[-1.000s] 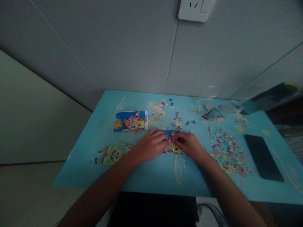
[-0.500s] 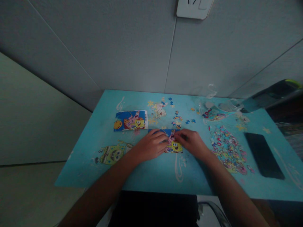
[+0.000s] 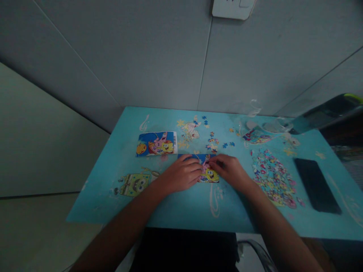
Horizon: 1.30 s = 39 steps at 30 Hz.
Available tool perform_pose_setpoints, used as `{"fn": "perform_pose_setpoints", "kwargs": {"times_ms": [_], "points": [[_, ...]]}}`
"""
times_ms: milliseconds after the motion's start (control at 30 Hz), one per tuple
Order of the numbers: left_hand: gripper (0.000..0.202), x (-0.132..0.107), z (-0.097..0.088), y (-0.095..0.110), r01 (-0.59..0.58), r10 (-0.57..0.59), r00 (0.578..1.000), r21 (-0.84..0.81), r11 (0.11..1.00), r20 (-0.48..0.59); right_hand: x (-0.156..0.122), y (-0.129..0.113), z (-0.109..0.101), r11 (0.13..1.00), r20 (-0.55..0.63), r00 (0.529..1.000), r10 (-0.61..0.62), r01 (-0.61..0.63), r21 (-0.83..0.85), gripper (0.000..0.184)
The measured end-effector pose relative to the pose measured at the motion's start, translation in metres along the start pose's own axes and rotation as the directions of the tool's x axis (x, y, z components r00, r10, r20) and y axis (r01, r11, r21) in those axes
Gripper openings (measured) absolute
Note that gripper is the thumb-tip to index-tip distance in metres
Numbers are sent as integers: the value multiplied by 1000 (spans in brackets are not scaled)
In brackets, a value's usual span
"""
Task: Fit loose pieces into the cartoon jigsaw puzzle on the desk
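Observation:
A partly assembled cartoon jigsaw (image 3: 209,174) lies in the middle of the turquoise table (image 3: 181,206). My left hand (image 3: 183,173) rests flat on its left part, fingers stretched out over it. My right hand (image 3: 229,170) sits at its right edge, fingertips curled and pressed together at the puzzle's top. What they pinch is too small to make out. The two hands nearly touch above the puzzle.
A printed reference picture (image 3: 157,143) lies to the back left. Several loose pieces (image 3: 212,141) are scattered behind the puzzle and a big heap of pieces (image 3: 272,177) lies right. A black phone (image 3: 316,185) lies far right, a clear bag (image 3: 261,134) behind.
My right hand has shifted slightly right and back, uncovering more of the puzzle. The left hand stays put. The camera has tilted a little.

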<state>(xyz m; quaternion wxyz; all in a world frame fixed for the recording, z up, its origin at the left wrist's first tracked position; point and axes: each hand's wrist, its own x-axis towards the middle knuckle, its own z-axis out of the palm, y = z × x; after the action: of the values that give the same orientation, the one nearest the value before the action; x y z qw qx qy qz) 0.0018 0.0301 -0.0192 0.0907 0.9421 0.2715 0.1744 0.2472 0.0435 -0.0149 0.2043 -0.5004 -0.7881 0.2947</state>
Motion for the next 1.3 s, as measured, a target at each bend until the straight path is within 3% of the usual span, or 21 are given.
{"fn": "perform_pose_setpoints", "kwargs": {"times_ms": [267,767,967,1300], "points": [[32,2,0,1,38,-37,999,-32,999,32,0,1,0,1000,2,1000,-14,14,-16,18],[29,1,3,-1,28,-27,999,-17,999,31,0,5,2,999,1,999,-44,44,-15,16],[30,1,6,-3,26,-26,999,-1,1000,30,-3,-6,2,996,52,995,-81,82,-26,14],[28,-1,9,-5,15,-15,1000,-8,1000,-10,-6,-16,10,967,59,991,-117,128,-220,19]]}}
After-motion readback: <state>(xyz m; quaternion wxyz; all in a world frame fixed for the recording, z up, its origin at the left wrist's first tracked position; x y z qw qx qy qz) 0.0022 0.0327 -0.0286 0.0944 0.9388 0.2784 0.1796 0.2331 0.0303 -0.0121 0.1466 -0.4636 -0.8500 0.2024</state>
